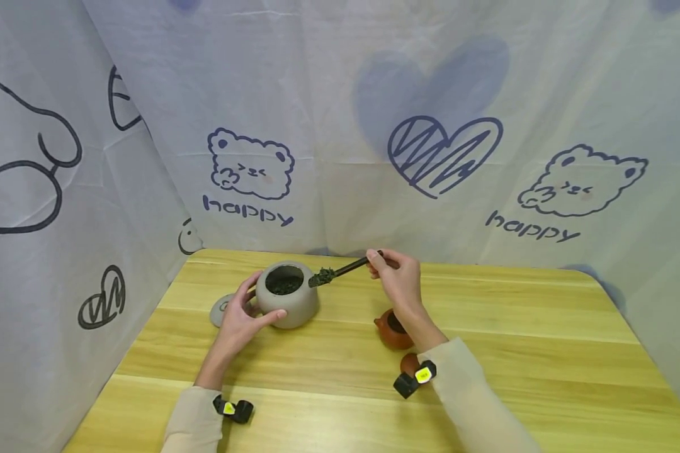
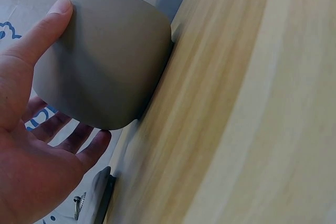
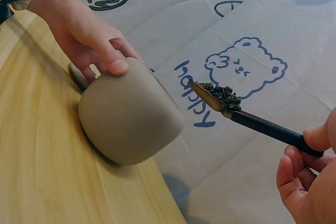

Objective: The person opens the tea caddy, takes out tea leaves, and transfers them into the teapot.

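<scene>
My left hand (image 1: 240, 322) grips a round grey tea jar (image 1: 294, 311) from its left side, thumb on the front and fingers around the back. The jar's mouth is uncovered, with dark tea leaves (image 1: 283, 285) inside. Between thumb and fingers, my right hand (image 1: 402, 282) pinches the dark handle of a tea scoop (image 3: 268, 128). Curled green tea leaves (image 3: 224, 96) are heaped on its blade. The scoop's tip is just right of the jar's rim in the head view, and the right wrist view shows it apart from the jar.
A grey lid (image 1: 218, 311) lies left of the jar, partly behind the left hand. Below the right forearm stands a small reddish-brown teapot (image 1: 392, 337) with its top uncovered. A round reddish-brown piece (image 1: 409, 363) is partly hidden by the wrist camera. Printed cloth (image 1: 340, 207) hangs behind the wooden table (image 1: 328, 402).
</scene>
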